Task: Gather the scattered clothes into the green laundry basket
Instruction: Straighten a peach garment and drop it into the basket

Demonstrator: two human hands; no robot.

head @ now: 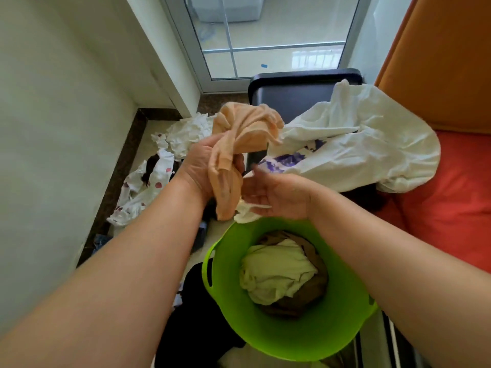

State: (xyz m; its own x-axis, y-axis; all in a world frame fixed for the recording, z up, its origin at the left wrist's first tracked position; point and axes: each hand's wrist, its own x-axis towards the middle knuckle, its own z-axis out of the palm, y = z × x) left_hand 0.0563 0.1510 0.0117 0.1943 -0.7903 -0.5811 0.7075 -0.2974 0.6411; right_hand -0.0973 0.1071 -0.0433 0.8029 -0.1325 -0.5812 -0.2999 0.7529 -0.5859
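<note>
The peach garment [240, 144] is bunched in the left hand [202, 168], fingers closed round its middle, so it hangs as 1 compact wad just above the far rim of the green basket [292, 338], likely so nothing trails outside on the drop; the right hand [276, 197] is spread flat beside it, palm turned to the cloth, gripping nothing that shows, probably to steady the loose tail; the basket already holds a pale shirt [276, 274]; outside it, a white sheet [358, 144] drapes over a dark bin [292, 96], and spotted clothes [148, 181] lie on the floor.
</note>
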